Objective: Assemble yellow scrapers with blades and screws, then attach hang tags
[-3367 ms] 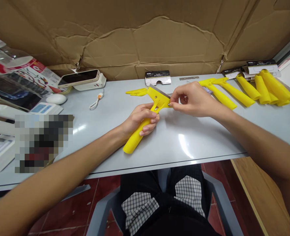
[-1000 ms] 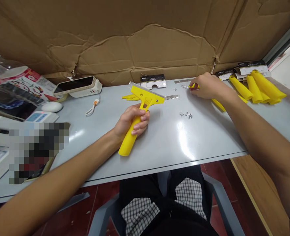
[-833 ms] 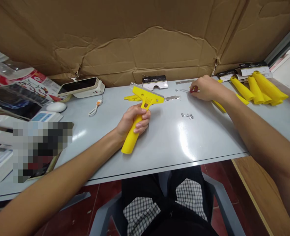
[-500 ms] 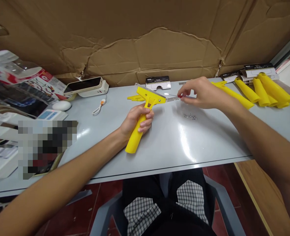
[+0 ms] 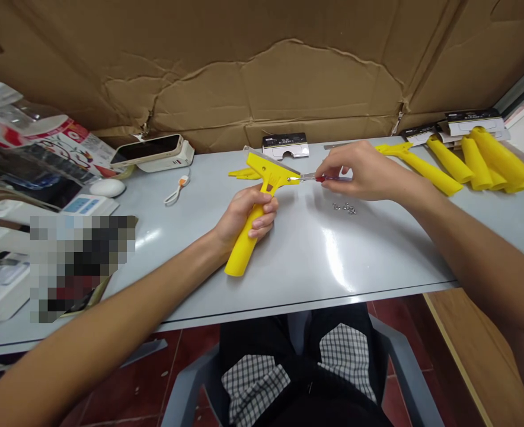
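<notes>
My left hand point(image 5: 253, 218) is wrapped round the handle of a yellow scraper point(image 5: 243, 249), whose wide head points up and away from me. A metal blade edge shows along the head's far side. In my right hand point(image 5: 348, 169) is a screwdriver point(image 5: 319, 178) with a red and clear handle. Its metal tip meets a screw at the right end of the scraper head. Below my right hand, several small screws point(image 5: 348, 208) lie in a loose group on the grey table point(image 5: 288, 279). Other yellow parts point(image 5: 244, 174) lie behind the scraper head.
At the right lie yellow scraper pieces point(image 5: 435, 172), several yellow handles point(image 5: 479, 160) and black-and-white cards. A card point(image 5: 285, 145) stands at the back by the cardboard point(image 5: 253, 95). To the left are a phone point(image 5: 149, 151), a cable point(image 5: 176, 191), a white mouse point(image 5: 107, 187) and bottles.
The screwdriver's tip now rests at the screw on the right of the scraper head; before, it lay just beside it. My left hand keeps its hold.
</notes>
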### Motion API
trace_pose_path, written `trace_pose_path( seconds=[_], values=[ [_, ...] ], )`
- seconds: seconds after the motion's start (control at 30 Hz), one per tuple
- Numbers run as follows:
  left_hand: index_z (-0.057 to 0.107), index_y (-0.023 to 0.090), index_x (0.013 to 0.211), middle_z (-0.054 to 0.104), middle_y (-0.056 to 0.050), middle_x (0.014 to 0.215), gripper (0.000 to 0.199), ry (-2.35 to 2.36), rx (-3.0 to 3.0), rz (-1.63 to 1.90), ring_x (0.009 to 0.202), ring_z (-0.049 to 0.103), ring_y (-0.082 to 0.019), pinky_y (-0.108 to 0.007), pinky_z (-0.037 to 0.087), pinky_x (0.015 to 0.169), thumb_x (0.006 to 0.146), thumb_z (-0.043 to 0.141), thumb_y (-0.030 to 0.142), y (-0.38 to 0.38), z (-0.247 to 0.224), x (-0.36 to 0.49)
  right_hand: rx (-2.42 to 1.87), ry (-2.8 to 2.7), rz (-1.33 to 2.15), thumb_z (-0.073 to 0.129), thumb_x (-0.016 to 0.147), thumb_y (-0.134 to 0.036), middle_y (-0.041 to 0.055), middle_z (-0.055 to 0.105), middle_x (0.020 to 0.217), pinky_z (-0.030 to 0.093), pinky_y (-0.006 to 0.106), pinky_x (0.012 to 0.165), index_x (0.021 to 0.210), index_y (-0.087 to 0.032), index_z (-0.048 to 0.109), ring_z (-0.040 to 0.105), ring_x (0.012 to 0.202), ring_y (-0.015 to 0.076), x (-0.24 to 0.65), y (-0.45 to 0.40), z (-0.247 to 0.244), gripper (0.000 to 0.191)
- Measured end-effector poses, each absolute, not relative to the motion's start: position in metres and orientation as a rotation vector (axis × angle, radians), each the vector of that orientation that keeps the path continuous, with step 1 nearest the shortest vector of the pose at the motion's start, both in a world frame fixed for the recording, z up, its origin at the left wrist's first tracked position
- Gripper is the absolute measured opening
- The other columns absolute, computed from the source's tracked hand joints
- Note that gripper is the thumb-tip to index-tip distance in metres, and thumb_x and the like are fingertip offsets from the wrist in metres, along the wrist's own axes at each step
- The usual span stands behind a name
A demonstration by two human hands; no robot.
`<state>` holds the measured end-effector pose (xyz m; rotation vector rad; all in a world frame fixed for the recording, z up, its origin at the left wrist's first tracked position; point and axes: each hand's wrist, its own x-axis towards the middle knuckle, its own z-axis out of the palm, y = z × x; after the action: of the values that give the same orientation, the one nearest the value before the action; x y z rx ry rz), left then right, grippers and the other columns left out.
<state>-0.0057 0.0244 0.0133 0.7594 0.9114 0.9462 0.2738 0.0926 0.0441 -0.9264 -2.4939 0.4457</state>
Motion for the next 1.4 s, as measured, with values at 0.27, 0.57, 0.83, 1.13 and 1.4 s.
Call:
trace_pose_path(
  seconds=[0.27, 0.57, 0.83, 1.13, 1.4],
  values=[
    [0.046, 0.023, 0.081, 0.057, 0.008, 0.061, 0.03, 0.909, 0.748, 0.95, 0.031, 0.034, -0.002, -0.014, 0.029, 0.028, 0.072, 0.074, 0.017, 0.025, 0.013, -0.005, -0.888, -2.485, 0.375, 0.076, 0.1, -0.042, 0.0074, 0.079, 0.097, 0.048, 0.043, 0.088, 0.103, -0.028, 0.089, 0.068, 0.087, 0.0258, 0.274, 0.092, 0.041, 0.02],
    [0.045, 0.023, 0.08, 0.057, 0.008, 0.062, 0.031, 0.907, 0.777, 0.956, 0.033, 0.034, -0.002, -0.013, 0.03, 0.028, 0.071, 0.075, 0.018, 0.026, 0.012, -0.006, -0.867, -2.481, 0.324, 0.071, 0.101, -0.036, 0.0086, 0.079, 0.101, 0.048, 0.041, 0.086, 0.105, -0.026, 0.09, 0.067, 0.087, 0.0248, 0.275, 0.09, 0.043, 0.022],
    [0.051, 0.02, 0.075, 0.055, 0.005, 0.062, 0.021, 1.004, 0.858, 0.973, 0.035, 0.035, -0.003, -0.014, 0.031, 0.029, 0.075, 0.071, 0.017, 0.022, 0.015, -0.002, -0.904, -2.495, 0.166, 0.068, 0.107, -0.031, 0.0115, 0.075, 0.106, 0.044, 0.04, 0.081, 0.11, -0.021, 0.089, 0.064, 0.087, 0.0241, 0.273, 0.084, 0.041, 0.023],
    [0.054, 0.019, 0.074, 0.053, 0.005, 0.061, 0.02, 1.013, 0.903, 0.983, 0.036, 0.037, -0.003, -0.014, 0.031, 0.029, 0.073, 0.073, 0.019, 0.023, 0.011, -0.003, -1.009, -2.503, 0.002, 0.069, 0.108, -0.026, 0.0112, 0.073, 0.108, 0.043, 0.04, 0.079, 0.11, -0.024, 0.09, 0.064, 0.087, 0.0242, 0.265, 0.069, 0.046, 0.021],
    [0.055, 0.019, 0.077, 0.054, 0.005, 0.064, 0.02, 1.0, 0.913, 1.007, 0.037, 0.04, -0.004, -0.014, 0.032, 0.029, 0.073, 0.075, 0.018, 0.025, 0.009, -0.003, -0.846, -2.443, 0.071, 0.069, 0.109, -0.027, 0.0083, 0.073, 0.105, 0.049, 0.039, 0.08, 0.109, -0.024, 0.084, 0.067, 0.092, 0.0236, 0.262, 0.068, 0.047, 0.016]
  ],
)
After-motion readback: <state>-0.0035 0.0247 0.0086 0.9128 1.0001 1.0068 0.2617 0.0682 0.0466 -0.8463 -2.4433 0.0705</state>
